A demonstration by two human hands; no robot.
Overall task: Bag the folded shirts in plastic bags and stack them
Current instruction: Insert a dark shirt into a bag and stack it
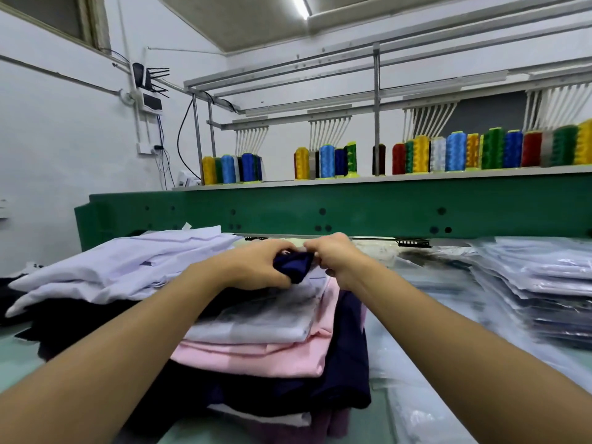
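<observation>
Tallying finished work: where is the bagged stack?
Head view, far right: the bagged stack lies right of the right hand, in front of the green machine.

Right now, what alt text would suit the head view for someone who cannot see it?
A person's hands, left grip and right grip, pinch a bunched navy cloth over a stack of folded shirts, white, pink and navy. Lavender shirts lie left, bagged shirts right, thread cones above a green machine behind.

Garment workshop: thread cones [455, 152], embroidery machine [352, 209]
</observation>
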